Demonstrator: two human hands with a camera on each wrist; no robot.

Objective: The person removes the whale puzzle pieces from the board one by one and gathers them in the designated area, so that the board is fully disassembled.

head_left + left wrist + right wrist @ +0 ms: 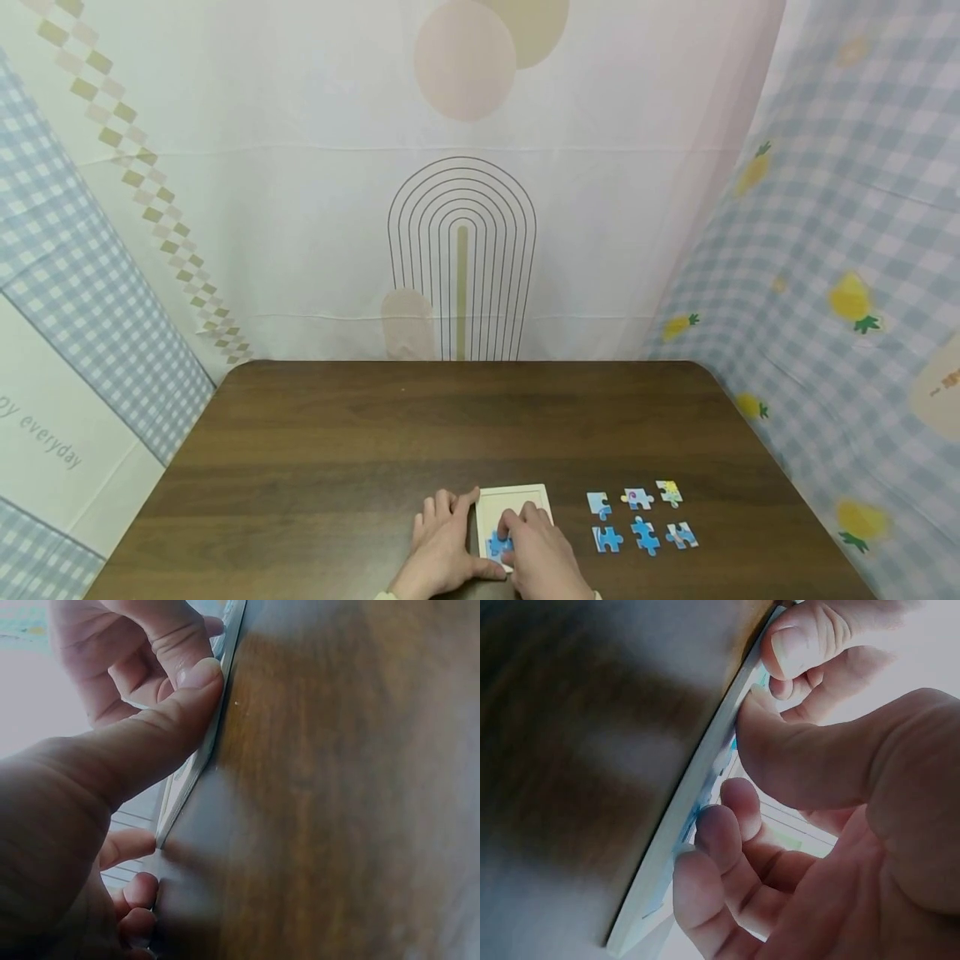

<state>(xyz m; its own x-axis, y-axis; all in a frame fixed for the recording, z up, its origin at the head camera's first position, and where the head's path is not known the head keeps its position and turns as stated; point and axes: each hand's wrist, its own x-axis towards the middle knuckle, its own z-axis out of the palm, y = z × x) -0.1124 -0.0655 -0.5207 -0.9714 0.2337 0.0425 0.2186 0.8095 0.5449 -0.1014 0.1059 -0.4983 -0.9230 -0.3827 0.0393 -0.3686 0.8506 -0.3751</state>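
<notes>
A pale puzzle tray (513, 492) lies at the near middle of the table, with blue jigsaw pieces (497, 546) in its near left part. My left hand (442, 542) holds the tray from the left: the index fingertip touches the far left corner and the thumb lies along the near edge. Over the tray, my right hand (542, 552) presses on the pieces with its thumb and bent fingertips. In the right wrist view, several fingertips (697, 889) rest inside the tray's rim (682, 802), and the thumb is at the edge beside the left thumb. The right hand hides part of the tray.
To the right of the tray, loose jigsaw pieces lie in two rows, among them a blue piece (645, 536) and a yellow one (669, 492). The brown wooden table (337, 433) reaches back to a patterned cloth (322, 250), and checked cloths hang at both sides.
</notes>
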